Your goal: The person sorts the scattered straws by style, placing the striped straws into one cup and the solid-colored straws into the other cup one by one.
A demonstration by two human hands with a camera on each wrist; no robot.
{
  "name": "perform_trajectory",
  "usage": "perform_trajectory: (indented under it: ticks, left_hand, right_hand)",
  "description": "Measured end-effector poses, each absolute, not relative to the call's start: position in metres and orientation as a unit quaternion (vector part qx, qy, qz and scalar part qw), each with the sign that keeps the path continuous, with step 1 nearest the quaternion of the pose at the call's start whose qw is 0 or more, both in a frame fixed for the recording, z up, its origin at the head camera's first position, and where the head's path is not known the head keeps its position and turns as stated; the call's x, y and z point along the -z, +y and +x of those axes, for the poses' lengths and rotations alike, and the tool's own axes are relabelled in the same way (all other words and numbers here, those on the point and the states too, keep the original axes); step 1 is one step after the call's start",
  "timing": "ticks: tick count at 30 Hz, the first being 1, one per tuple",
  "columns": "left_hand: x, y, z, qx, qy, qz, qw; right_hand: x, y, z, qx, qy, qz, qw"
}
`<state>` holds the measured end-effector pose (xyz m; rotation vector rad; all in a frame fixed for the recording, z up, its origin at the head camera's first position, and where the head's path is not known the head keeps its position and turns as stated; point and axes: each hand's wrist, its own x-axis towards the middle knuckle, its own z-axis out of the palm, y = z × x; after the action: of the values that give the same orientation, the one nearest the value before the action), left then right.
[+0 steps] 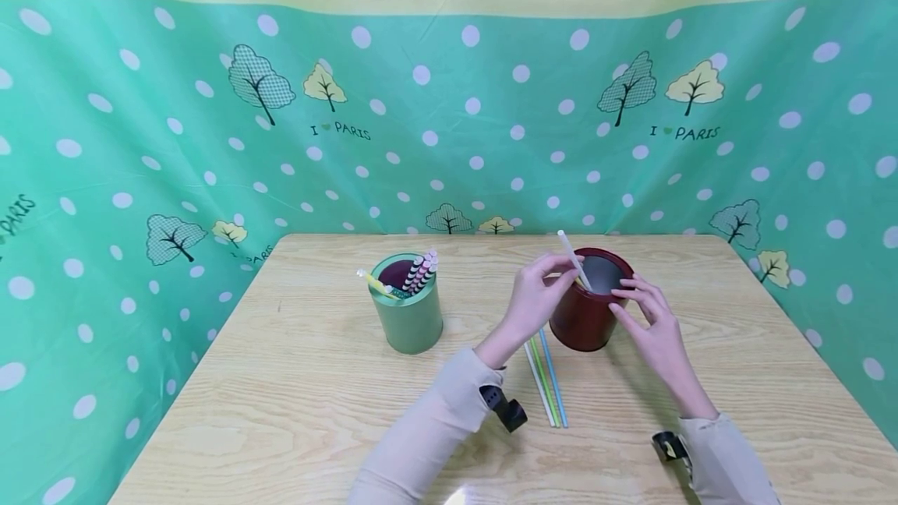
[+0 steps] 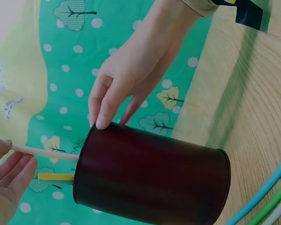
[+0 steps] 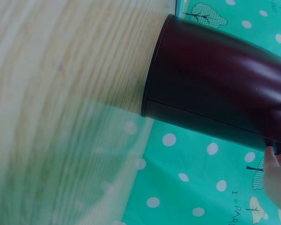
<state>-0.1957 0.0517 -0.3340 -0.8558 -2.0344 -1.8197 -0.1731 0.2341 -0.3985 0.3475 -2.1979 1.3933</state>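
Note:
My left hand [image 1: 535, 293] pinches a white straw [image 1: 570, 249] between thumb and fingers. The straw's lower end reaches inside a dark red cylindrical cup [image 1: 588, 322], which stands upright on the table. At the cup's rim on the other side, my right hand [image 1: 654, 326] holds on with its fingertips and thumb. A yellow straw [image 2: 56, 176] pokes out of the same cup beside the white one. White, green and blue straws [image 1: 553, 376] lie side by side on the table below my left wrist.
A light green cup [image 1: 412, 327] stands to the left, with several black-and-white and pink patterned straws [image 1: 421, 273] and a yellow straw [image 1: 375, 282] leaning in it. The wooden table [image 1: 295, 380] ends at a green dotted cloth [image 1: 477, 123] hanging behind.

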Motion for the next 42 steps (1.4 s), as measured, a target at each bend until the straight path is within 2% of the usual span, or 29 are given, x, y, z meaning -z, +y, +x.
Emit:
perform_trajectory:
  ticks: [9, 13, 21, 26, 32, 39, 42]
  left_hand:
    - [0.338, 0.050, -0.196, 0.610, -0.723, -0.288, 0.149]
    - [0.352, 0.047, -0.202, 0.606, -0.731, -0.274, 0.152]
    - [0.364, 0.036, -0.202, 0.600, -0.737, -0.268, 0.155]
    - [0.389, 0.032, -0.216, 0.602, -0.742, -0.265, 0.129]
    - [0.398, 0.024, -0.218, 0.565, -0.773, -0.274, 0.093]
    - [0.406, 0.016, -0.219, 0.513, -0.809, -0.285, 0.022]
    - [0.409, 0.012, -0.219, 0.498, -0.818, -0.287, -0.009]
  right_hand:
    - [0.399, 0.233, -0.173, -0.516, -0.806, 0.130, 0.258]
    - [0.399, 0.234, -0.174, -0.514, -0.809, 0.125, 0.258]
    - [0.440, 0.256, -0.197, -0.540, -0.786, 0.145, 0.264]
    - [0.446, 0.260, -0.200, -0.534, -0.791, 0.145, 0.262]
    - [0.454, 0.265, -0.206, -0.541, -0.785, 0.151, 0.262]
    - [0.453, 0.266, -0.206, -0.531, -0.795, 0.145, 0.254]
    - [0.469, 0.274, -0.215, -0.528, -0.796, 0.145, 0.258]
